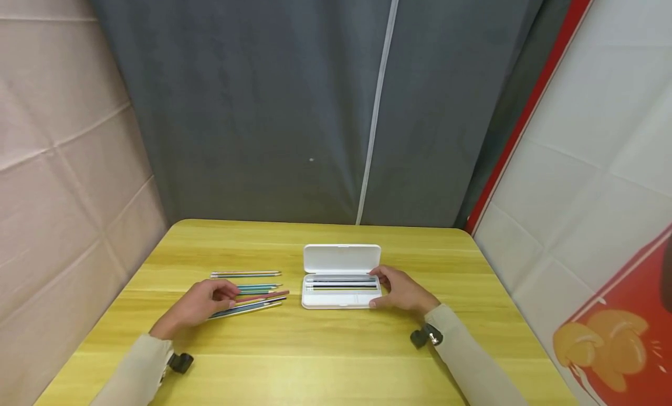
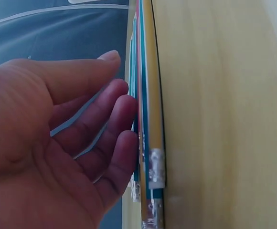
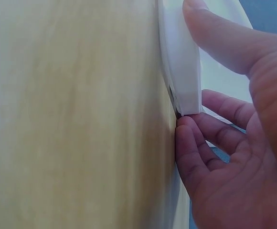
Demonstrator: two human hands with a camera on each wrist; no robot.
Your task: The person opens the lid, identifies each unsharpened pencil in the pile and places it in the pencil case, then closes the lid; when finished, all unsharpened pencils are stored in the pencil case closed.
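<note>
The left hand [image 1: 202, 304] lays loosely curved fingers [image 2: 111, 125] against the loose pencils [image 1: 252, 298] on the wooden table [image 1: 336, 359], gripping none yet. The right hand [image 1: 401, 290] pinches, thumb and fingers, the right end of the open white pencil case [image 1: 341, 277]. A few dark pencils [image 1: 341, 283] already lie inside (most remain outside), one striped pencil [image 1: 245, 273] apart.

Yellow wooden table [image 1: 325, 359], grey curtain [image 1: 262, 102]
</note>
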